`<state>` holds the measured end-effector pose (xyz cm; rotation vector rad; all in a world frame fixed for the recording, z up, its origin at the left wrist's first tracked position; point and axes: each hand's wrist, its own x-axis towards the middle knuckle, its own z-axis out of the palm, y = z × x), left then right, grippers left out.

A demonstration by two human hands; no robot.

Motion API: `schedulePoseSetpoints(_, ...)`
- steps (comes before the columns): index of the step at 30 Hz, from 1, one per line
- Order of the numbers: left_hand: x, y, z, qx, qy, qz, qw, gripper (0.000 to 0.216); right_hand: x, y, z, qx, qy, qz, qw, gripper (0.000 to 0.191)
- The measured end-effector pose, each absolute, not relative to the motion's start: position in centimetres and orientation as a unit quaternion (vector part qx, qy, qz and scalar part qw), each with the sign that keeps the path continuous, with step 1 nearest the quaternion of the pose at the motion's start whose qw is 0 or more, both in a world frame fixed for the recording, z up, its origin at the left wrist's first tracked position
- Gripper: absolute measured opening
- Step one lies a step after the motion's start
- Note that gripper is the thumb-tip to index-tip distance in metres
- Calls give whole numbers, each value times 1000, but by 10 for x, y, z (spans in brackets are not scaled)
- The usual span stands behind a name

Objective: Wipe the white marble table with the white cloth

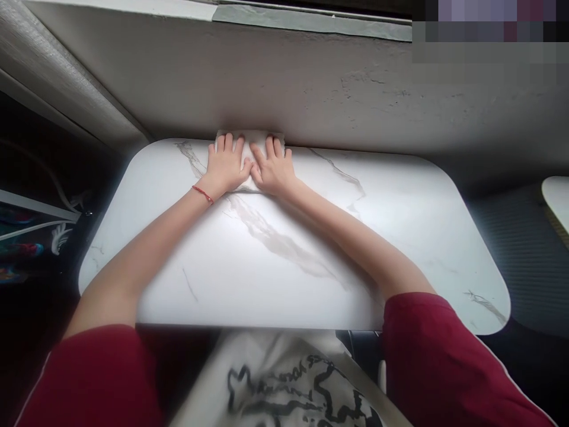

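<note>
White cloth [248, 155]: on the marbled tabletop [422, 219], at its far edge beside the wall [267, 77].
Left hand [226, 166]: flattened over cloth; red bracelet [203, 194] at wrist.
Right hand [274, 169]: flattened over cloth, fingers spread.

Crimson sleeves [444, 367], red bracelet [203, 194]

place: looks like a home | marble-patterned table [267, 267] | scuffed wall [275, 83]
</note>
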<state>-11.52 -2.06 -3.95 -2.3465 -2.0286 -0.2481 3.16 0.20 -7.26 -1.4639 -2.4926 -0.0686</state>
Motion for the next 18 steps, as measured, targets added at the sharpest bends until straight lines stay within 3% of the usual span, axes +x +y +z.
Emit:
schedulePoseSetpoints(7, -121, -17, -45, -751, -650, -113, 12, 64, 33, 20, -89, -473, -857, -45, 198, 61)
schedulePoseSetpoints(18, -112, -58, -31, -746, -660, -75, 37, 69, 43, -24, -61, -480, -869, -57, 109, 60)
